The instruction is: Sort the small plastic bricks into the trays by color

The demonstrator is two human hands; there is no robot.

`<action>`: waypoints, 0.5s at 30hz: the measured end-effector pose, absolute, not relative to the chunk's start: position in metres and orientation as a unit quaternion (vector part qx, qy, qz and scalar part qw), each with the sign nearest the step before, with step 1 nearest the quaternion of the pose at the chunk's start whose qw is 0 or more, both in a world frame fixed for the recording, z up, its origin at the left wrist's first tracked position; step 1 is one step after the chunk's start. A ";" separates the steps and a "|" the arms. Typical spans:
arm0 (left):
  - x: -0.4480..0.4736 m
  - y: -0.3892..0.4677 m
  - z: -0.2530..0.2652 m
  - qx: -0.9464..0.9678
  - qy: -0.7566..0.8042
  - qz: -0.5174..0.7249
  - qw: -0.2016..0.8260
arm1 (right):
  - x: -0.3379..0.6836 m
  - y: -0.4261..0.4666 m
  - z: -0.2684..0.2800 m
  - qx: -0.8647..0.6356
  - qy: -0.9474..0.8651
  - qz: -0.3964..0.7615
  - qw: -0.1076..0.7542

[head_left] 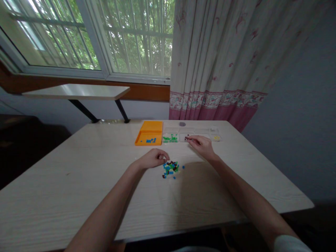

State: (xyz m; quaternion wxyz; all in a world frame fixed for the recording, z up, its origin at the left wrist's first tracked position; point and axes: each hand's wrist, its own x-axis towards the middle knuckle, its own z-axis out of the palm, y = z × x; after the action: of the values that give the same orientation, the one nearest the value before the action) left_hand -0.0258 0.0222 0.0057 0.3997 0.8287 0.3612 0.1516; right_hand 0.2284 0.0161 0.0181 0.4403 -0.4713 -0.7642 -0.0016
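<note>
A small pile of mixed blue, green, brown and pale plastic pieces [171, 168] lies on the table. At its upper left edge is my left hand [152, 158], its fingers curled in and closed, the tips beside the pieces. Whatever they hold, if anything, is too small to tell. My right hand [202, 146] reaches over a clear divided tray [180, 130], thumb and fingers pinched together at a compartment with small brown pieces [186, 137]. What sits between those fingertips cannot be made out. Green pieces [170, 138] fill the compartment left of it; yellow pieces [216, 138] lie at the far right.
An open orange box [149, 126] holds several blue pieces [151, 140] left of the clear tray. One blue piece [183, 167] lies apart, right of the pile. Behind the table [78, 175] are a raised white shelf [78, 91], a window and a curtain [202, 70].
</note>
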 end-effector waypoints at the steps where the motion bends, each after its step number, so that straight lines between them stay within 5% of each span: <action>1: -0.026 0.022 0.006 0.828 0.362 0.152 0.400 | 0.229 0.016 0.018 -0.474 -0.759 0.000 0.445; 15: -0.026 0.025 0.000 0.829 0.370 0.165 0.386 | 0.248 0.050 -0.012 -0.680 -0.619 0.021 0.393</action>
State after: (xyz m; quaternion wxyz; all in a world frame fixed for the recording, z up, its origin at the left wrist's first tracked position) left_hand -0.0260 0.0247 0.0003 0.3856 0.8291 0.3699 0.1648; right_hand 0.2476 0.0502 -0.0120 0.3928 -0.6798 -0.6189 0.0212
